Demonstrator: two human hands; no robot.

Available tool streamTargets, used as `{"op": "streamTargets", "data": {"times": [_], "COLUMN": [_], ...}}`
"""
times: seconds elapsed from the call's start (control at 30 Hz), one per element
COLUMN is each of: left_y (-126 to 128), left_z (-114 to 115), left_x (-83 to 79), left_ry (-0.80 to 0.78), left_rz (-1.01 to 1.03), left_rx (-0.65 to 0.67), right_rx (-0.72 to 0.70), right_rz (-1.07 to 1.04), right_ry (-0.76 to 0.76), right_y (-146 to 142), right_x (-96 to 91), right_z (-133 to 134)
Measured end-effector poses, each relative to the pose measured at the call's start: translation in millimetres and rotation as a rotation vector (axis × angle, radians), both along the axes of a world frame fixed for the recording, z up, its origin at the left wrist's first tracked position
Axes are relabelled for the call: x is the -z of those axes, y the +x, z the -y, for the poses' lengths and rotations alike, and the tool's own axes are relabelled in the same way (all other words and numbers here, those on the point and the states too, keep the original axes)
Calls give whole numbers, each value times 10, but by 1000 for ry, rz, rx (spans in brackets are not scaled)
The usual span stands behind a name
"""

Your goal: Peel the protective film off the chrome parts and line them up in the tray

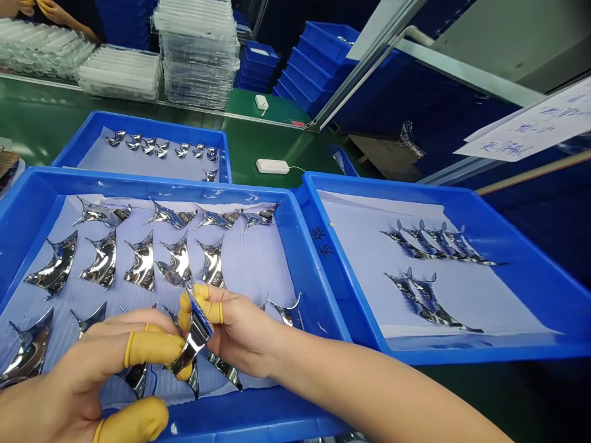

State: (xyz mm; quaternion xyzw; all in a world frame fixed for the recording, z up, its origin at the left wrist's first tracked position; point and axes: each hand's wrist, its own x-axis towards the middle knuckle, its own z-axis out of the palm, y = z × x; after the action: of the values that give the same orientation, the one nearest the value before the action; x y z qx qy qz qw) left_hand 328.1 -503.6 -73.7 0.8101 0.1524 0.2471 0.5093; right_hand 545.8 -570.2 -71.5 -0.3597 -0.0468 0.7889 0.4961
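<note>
One chrome piece (200, 332) is pinched in the right hand (244, 332), touching the loosely spread left hand (83, 369).

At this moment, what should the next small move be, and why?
Probably turn the shiny metal piece slightly to bring its broad face into view. It looks narrow from here, seemingly side-on. The right hand pinches it above the blue tray, while fingertips of the left hand meet its lower end, so a small turn seems manageable.
</note>
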Motion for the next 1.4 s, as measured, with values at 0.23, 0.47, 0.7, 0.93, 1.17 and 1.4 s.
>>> {"op": "streamTargets", "data": {"times": [0.23,0.47,0.7,0.93,1.17,1.4], "left_y": [223,373,418,437,434,325], "left_z": [-137,-210,-219,-236,-268,-238], "left_x": [-168,-255,-267,-235,-169,-160], "left_ry": [-332,-781,-990,-1024,-985,-869], "left_rz": [-165,-216,-267,-250,-253,-203], "left_rx": [-81,-47,10,47,70,72], "right_rx": [44,8,31,34,2,-2], "right_rz": [185,351,312,251,197,330], "right_ry": [202,298,287,280,308,322], "right_y": [70,100,86,82,93,130], "right_x": [-99,-226,-222,-221,-236,-205], "right_z": [12,71,80,103,113,80]}}
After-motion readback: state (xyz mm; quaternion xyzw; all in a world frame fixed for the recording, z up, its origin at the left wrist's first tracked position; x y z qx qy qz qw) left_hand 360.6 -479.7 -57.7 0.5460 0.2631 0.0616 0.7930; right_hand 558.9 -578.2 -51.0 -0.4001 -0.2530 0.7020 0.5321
